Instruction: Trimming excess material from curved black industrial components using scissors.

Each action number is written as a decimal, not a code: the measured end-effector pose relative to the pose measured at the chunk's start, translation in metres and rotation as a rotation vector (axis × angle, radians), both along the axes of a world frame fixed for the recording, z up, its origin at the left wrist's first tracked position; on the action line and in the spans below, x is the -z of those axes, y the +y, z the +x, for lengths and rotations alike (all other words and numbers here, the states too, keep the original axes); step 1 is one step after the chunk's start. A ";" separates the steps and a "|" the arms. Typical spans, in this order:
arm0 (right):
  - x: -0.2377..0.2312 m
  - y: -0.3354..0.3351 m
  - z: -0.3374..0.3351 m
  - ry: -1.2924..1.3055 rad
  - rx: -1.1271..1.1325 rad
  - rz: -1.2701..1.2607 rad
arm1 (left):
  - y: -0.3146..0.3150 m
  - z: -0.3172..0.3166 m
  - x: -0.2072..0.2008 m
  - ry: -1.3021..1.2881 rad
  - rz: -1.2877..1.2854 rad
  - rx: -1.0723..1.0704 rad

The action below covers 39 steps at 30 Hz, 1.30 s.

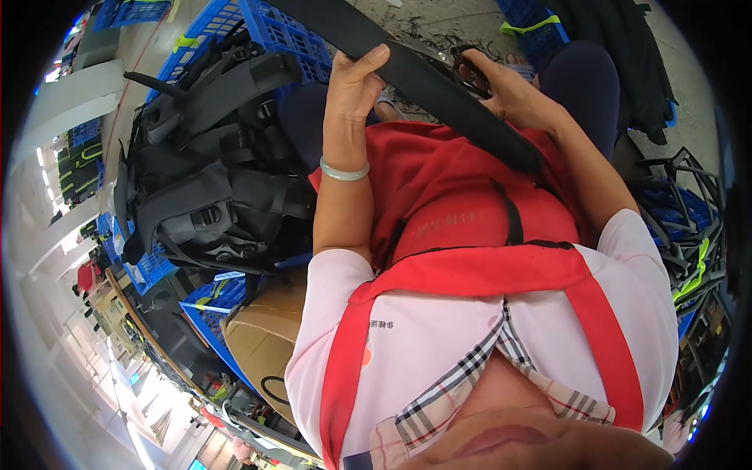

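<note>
My left hand pinches a long black padded strap, thumb lying on top of it. The strap slants from the upper left down across the red apron on my lap. In my right hand is a pair of scissors with dark handles, its fingers closed round them. The metal blades point left, along the far edge of the strap, and partly hide behind it. Whether the blades are apart or together I cannot make out.
To my left, black backpacks with buckles and straps are piled by a blue crate. A cardboard box stands nearer. Dark scraps litter the floor ahead. At right are black fabric pieces and a crate of black straps.
</note>
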State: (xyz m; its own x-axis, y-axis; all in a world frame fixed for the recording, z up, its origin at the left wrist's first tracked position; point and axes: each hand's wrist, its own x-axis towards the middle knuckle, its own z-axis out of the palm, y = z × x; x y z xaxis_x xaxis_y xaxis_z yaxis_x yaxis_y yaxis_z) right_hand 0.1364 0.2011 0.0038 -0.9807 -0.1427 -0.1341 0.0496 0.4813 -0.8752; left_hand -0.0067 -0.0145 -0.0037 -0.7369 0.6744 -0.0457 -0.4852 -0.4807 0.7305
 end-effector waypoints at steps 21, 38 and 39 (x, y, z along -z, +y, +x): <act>0.023 -0.017 -0.010 0.151 0.135 0.130 | 0.015 0.018 -0.004 -0.079 0.050 -0.046; 0.015 0.015 -0.031 0.158 0.584 -0.523 | 0.068 0.057 0.010 -0.083 -0.322 0.297; 0.015 0.022 -0.029 0.103 0.644 -0.647 | 0.071 0.060 0.009 -0.145 -0.305 0.315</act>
State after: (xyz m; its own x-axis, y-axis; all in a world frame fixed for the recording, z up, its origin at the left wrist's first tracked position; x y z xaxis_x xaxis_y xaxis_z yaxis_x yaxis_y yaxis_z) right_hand 0.1071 0.2227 -0.0111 -0.8995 0.4185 -0.1257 0.0448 -0.1978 -0.9792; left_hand 0.0537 0.0561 -0.0130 -0.4694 0.8044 -0.3641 -0.6807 -0.0671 0.7294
